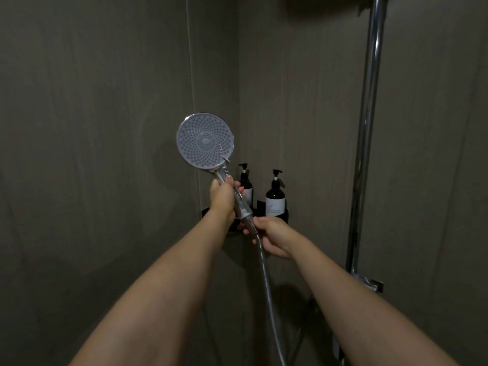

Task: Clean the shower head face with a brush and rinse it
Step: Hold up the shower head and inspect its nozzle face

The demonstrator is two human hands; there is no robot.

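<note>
- Head view: shower head (205,141) at centre frame, round face turned toward the camera, held up off any bracket.
- Left hand (222,199) wrapped around the handle; right hand (273,237) curled on the handle's foot where the hose (265,276) joins.
- No brush in frame and both hands are occupied; freeing one to fetch it leaves a single grip, and the hose's pull could twist the face away.
- Two bottles (275,196) on the corner shelf just behind the hands; a swing of the handle could knock them.
- Rail (369,128) at right; a snagged hose could jerk the head loose.
</note>
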